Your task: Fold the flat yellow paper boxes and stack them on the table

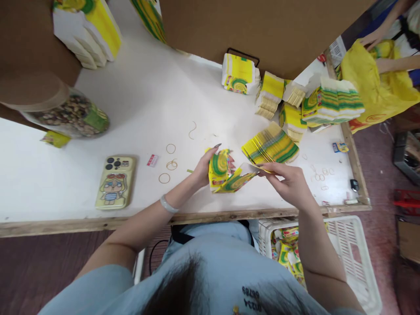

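White worktop (141,100) with a wooden edge (216,216) runs across the view. Nearest, below that edge on the right, a white plastic basket (357,236) holds yellow packets (287,251).

Just past the edge, the left hand (201,170) is curled around the left side of a yellow carton (219,168) printed with green swirls. The right hand (288,181) is narrowed to a pinch, thumb and fingers on the far right end of the carton's outstretched panel. So the carton lies between the two hands, touching both.

Left of the left hand are loose rubber bands (172,165), a small red-and-white label (152,160) and a phone (116,183) in a pale yellow case. Just beyond the right hand, a fanned stack of flat cartons (271,144) rests on the worktop.

Farther back, a lidded jar (72,116) lies on its side at left, and more carton stacks (241,74) stand toward the right, before a cardboard box (262,30). At far right, a co-worker's hand (374,38) is at a yellow bag (361,65).
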Action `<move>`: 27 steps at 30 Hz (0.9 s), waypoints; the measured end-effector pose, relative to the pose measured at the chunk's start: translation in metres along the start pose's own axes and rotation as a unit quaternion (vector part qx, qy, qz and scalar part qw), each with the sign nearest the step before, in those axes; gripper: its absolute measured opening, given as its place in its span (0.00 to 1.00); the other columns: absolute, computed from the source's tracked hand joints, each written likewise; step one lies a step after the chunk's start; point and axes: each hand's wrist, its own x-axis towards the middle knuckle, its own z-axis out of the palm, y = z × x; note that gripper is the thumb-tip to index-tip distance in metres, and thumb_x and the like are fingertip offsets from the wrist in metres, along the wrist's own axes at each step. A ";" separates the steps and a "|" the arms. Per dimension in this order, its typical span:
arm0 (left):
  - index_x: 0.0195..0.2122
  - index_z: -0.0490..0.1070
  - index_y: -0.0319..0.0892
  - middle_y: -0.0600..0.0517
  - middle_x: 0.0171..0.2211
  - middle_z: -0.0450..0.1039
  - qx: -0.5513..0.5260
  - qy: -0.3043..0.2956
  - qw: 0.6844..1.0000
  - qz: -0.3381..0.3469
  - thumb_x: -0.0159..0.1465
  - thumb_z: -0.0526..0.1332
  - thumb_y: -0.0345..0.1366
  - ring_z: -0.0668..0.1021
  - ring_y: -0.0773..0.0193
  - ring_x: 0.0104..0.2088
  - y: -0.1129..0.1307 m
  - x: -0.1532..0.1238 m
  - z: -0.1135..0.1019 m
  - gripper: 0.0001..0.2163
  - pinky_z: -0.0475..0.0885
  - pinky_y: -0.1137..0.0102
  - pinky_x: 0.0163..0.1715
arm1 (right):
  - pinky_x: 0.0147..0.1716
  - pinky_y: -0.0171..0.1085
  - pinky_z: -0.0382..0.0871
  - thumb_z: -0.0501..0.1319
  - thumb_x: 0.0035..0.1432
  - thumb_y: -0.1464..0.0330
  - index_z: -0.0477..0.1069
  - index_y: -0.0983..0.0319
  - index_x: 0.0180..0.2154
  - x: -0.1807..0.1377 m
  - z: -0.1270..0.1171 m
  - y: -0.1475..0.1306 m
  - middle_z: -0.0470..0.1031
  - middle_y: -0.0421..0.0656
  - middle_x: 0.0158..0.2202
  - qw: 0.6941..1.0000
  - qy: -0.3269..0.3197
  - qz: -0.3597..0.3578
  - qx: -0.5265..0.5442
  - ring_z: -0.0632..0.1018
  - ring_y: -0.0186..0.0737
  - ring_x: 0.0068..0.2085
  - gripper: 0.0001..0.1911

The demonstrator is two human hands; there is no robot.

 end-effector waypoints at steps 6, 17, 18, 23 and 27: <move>0.44 0.73 0.42 0.53 0.36 0.76 0.060 0.063 0.987 0.133 0.51 0.67 0.39 0.80 0.62 0.36 0.042 0.005 -0.019 0.18 0.78 0.64 0.43 | 0.33 0.36 0.69 0.60 0.61 0.78 0.74 0.59 0.31 0.040 0.041 0.033 0.80 0.42 0.27 0.961 -0.219 0.065 -0.156 0.81 0.42 0.32 0.10; 0.46 0.68 0.42 0.51 0.38 0.73 0.431 0.001 0.873 0.229 0.53 0.72 0.40 0.76 0.60 0.40 0.012 -0.002 -0.015 0.22 0.71 0.65 0.44 | 0.61 0.53 0.75 0.66 0.64 0.53 0.36 0.50 0.74 0.074 0.070 -0.004 0.65 0.55 0.69 0.983 -0.005 0.008 0.185 0.74 0.49 0.65 0.50; 0.47 0.68 0.42 0.50 0.41 0.73 0.455 -0.005 0.855 0.250 0.54 0.72 0.40 0.76 0.58 0.42 0.010 0.000 -0.018 0.22 0.71 0.65 0.46 | 0.62 0.53 0.74 0.67 0.63 0.53 0.36 0.51 0.74 0.075 0.075 -0.007 0.66 0.54 0.68 0.982 -0.008 0.004 0.189 0.76 0.48 0.64 0.51; 0.53 0.64 0.41 0.47 0.47 0.71 0.509 -0.035 0.813 0.279 0.54 0.70 0.37 0.76 0.55 0.45 0.004 0.006 -0.030 0.27 0.71 0.62 0.49 | 0.64 0.52 0.74 0.66 0.64 0.53 0.48 0.51 0.73 0.065 0.089 -0.003 0.72 0.50 0.63 0.981 0.023 -0.042 0.188 0.79 0.47 0.60 0.44; 0.52 0.64 0.41 0.47 0.48 0.71 0.520 -0.040 0.810 0.269 0.55 0.67 0.34 0.75 0.55 0.45 0.003 0.005 -0.029 0.23 0.70 0.63 0.49 | 0.60 0.50 0.77 0.66 0.65 0.54 0.47 0.49 0.73 0.054 0.092 0.001 0.75 0.48 0.59 0.977 0.054 -0.057 0.198 0.81 0.45 0.56 0.43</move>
